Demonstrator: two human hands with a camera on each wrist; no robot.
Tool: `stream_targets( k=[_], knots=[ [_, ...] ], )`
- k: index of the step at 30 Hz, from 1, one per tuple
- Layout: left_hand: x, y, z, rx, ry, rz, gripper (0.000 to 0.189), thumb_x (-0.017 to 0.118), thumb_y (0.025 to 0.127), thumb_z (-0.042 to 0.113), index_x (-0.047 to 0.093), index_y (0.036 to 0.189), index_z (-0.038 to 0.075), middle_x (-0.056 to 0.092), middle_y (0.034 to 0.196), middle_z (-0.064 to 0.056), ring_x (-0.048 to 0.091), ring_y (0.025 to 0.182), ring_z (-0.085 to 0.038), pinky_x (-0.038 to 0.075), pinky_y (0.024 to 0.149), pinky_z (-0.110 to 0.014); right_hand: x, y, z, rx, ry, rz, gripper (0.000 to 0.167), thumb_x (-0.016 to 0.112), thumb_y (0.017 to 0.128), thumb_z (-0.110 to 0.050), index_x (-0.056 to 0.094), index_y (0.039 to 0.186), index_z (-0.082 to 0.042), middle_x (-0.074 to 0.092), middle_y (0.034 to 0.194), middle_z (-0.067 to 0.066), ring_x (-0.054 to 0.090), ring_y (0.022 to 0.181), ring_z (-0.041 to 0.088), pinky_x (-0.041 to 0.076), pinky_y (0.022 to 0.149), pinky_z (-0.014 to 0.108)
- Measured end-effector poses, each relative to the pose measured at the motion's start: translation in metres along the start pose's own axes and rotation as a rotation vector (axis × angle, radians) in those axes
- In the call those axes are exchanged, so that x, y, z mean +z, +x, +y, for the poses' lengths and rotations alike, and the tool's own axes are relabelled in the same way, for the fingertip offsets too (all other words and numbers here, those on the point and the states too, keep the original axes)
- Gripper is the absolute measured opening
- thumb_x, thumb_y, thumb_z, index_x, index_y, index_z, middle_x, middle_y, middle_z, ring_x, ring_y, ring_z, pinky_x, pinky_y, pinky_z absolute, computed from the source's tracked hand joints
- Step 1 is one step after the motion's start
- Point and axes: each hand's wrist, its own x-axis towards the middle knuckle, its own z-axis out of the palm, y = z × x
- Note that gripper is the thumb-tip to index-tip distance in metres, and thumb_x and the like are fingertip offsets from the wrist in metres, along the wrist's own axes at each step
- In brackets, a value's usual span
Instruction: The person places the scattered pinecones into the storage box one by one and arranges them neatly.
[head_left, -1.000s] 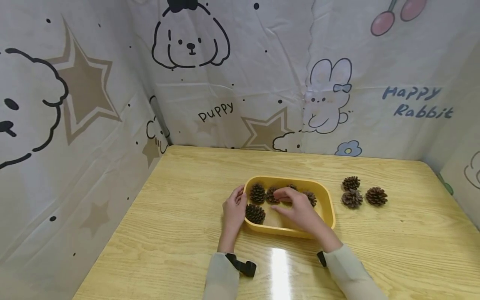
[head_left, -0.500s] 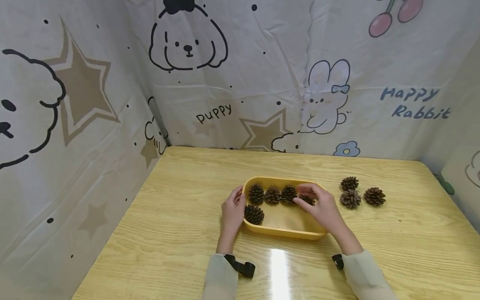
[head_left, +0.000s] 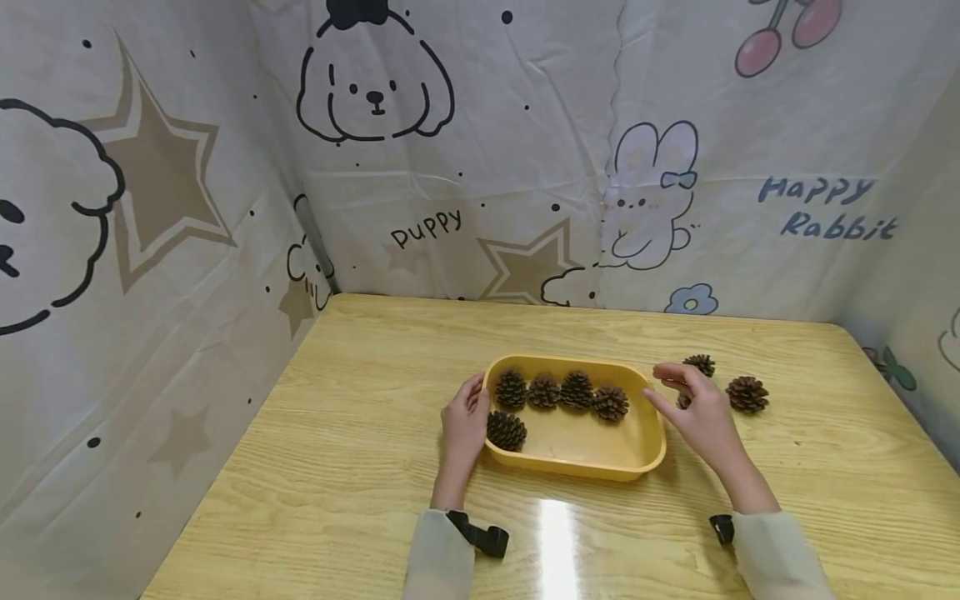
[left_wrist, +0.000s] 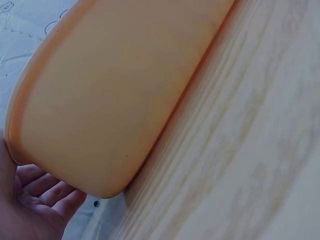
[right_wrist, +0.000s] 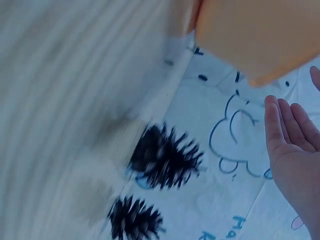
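Observation:
A yellow plastic tray (head_left: 577, 468) stands on the table with several pinecones inside. A row of them, ending in a pinecone (head_left: 611, 403), lines its back wall; another pinecone (head_left: 506, 431) lies in the front left corner. My left hand (head_left: 463, 425) holds the tray's left end, its fingers against the outer wall in the left wrist view. Past the right rim, my right hand (head_left: 708, 421) hovers with nothing in it, fingers extended, near the loose pinecones. Of these, one pinecone (head_left: 747, 394) shows fully, another pinecone (head_left: 699, 363) partly; the third is mostly hidden behind the hand.
The wooden table (head_left: 337, 467) reaches back to a patterned cloth (head_left: 450, 167) that hangs behind and at the sides. In the right wrist view, a pinecone (right_wrist: 167, 157) appears below the tray's end (right_wrist: 255, 40).
My right hand has moved right from inside the tray, past the pinecone at the row's right end, to outside the right rim. My left hand stays at the tray's left end.

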Motion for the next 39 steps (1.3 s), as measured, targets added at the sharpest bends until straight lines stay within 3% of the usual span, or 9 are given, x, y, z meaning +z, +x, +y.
stream_targets(
  k=[4, 6, 8, 10, 13, 17, 27, 34, 39],
  knots=[
    [0.000, 0.000, 0.001, 0.000, -0.003, 0.000, 0.034, 0.053, 0.098, 0.012, 0.062, 0.130, 0.003, 0.067, 0.122, -0.022, 0.067, 0.114, -0.031, 0.057, 0.097, -0.038, -0.011, -0.003, 0.009, 0.005, -0.025, 0.013, 0.037, 0.075, 0.086, -0.010, 0.061, 0.119, 0.002, 0.066, 0.114, 0.020, 0.052, 0.099, -0.019, 0.039, 0.085, -0.008],
    [0.000, 0.000, 0.001, 0.000, 0.001, 0.001, 0.034, 0.053, 0.098, 0.012, 0.062, 0.130, 0.003, 0.067, 0.122, -0.022, 0.067, 0.114, -0.031, 0.057, 0.098, -0.038, -0.016, -0.004, 0.013, 0.008, -0.052, 0.029, 0.038, 0.075, 0.085, -0.010, 0.061, 0.119, 0.002, 0.066, 0.114, 0.020, 0.048, 0.097, -0.023, 0.039, 0.084, -0.008],
    [0.000, 0.000, 0.001, -0.008, 0.003, -0.001, 0.035, 0.053, 0.098, 0.013, 0.062, 0.130, 0.004, 0.067, 0.123, -0.021, 0.066, 0.114, -0.031, 0.057, 0.098, -0.038, -0.022, -0.004, 0.018, 0.016, -0.090, 0.042, 0.039, 0.075, 0.085, -0.009, 0.061, 0.119, 0.002, 0.066, 0.114, 0.021, 0.058, 0.097, -0.008, 0.046, 0.083, 0.000],
    [0.000, -0.001, 0.001, -0.011, 0.005, -0.003, 0.035, 0.053, 0.098, 0.014, 0.062, 0.131, 0.004, 0.067, 0.124, -0.020, 0.066, 0.114, -0.031, 0.057, 0.099, -0.039, -0.027, -0.005, 0.022, 0.028, -0.132, 0.050, 0.040, 0.075, 0.085, -0.009, 0.061, 0.120, 0.003, 0.066, 0.114, 0.022, 0.065, 0.100, 0.015, 0.054, 0.085, 0.018],
    [-0.001, -0.001, 0.002, -0.012, 0.002, -0.005, 0.035, 0.052, 0.099, 0.015, 0.061, 0.131, 0.005, 0.067, 0.125, -0.020, 0.066, 0.115, -0.031, 0.057, 0.099, -0.040, -0.035, -0.006, 0.029, 0.048, -0.176, 0.052, 0.041, 0.073, 0.086, -0.009, 0.059, 0.121, 0.006, 0.064, 0.114, 0.026, 0.061, 0.103, 0.041, 0.052, 0.087, 0.047],
    [-0.001, -0.002, 0.003, -0.011, 0.002, -0.004, 0.035, 0.052, 0.099, 0.015, 0.062, 0.131, 0.005, 0.067, 0.124, -0.019, 0.066, 0.114, -0.031, 0.057, 0.099, -0.040, -0.045, -0.007, 0.038, 0.070, -0.201, 0.046, 0.043, 0.072, 0.088, -0.012, 0.056, 0.123, 0.009, 0.060, 0.116, 0.030, 0.059, 0.104, 0.047, 0.048, 0.087, 0.061],
    [-0.001, -0.003, 0.005, -0.006, 0.006, 0.001, 0.034, 0.053, 0.099, 0.013, 0.062, 0.130, 0.004, 0.067, 0.123, -0.020, 0.066, 0.113, -0.031, 0.057, 0.098, -0.040, -0.063, -0.006, 0.060, 0.090, -0.264, 0.029, 0.047, 0.071, 0.089, -0.011, 0.052, 0.124, 0.014, 0.057, 0.114, 0.034, 0.056, 0.104, 0.050, 0.046, 0.085, 0.064],
    [-0.001, -0.003, 0.005, -0.015, -0.005, -0.002, 0.034, 0.053, 0.099, 0.013, 0.061, 0.131, 0.004, 0.067, 0.124, -0.020, 0.066, 0.114, -0.031, 0.057, 0.099, -0.040, -0.073, -0.006, 0.071, 0.162, -0.309, -0.029, 0.051, 0.066, 0.094, -0.017, 0.048, 0.128, 0.017, 0.051, 0.120, 0.038, 0.050, 0.108, 0.055, 0.045, 0.088, 0.068],
    [-0.001, -0.002, 0.005, -0.016, -0.009, 0.000, 0.035, 0.053, 0.099, 0.012, 0.061, 0.131, 0.003, 0.066, 0.124, -0.021, 0.066, 0.115, -0.032, 0.056, 0.099, -0.040, -0.078, -0.007, 0.078, 0.258, -0.310, -0.124, 0.063, 0.058, 0.098, -0.032, 0.041, 0.137, 0.014, 0.045, 0.131, 0.038, 0.044, 0.116, 0.056, 0.042, 0.092, 0.071]
  ],
)
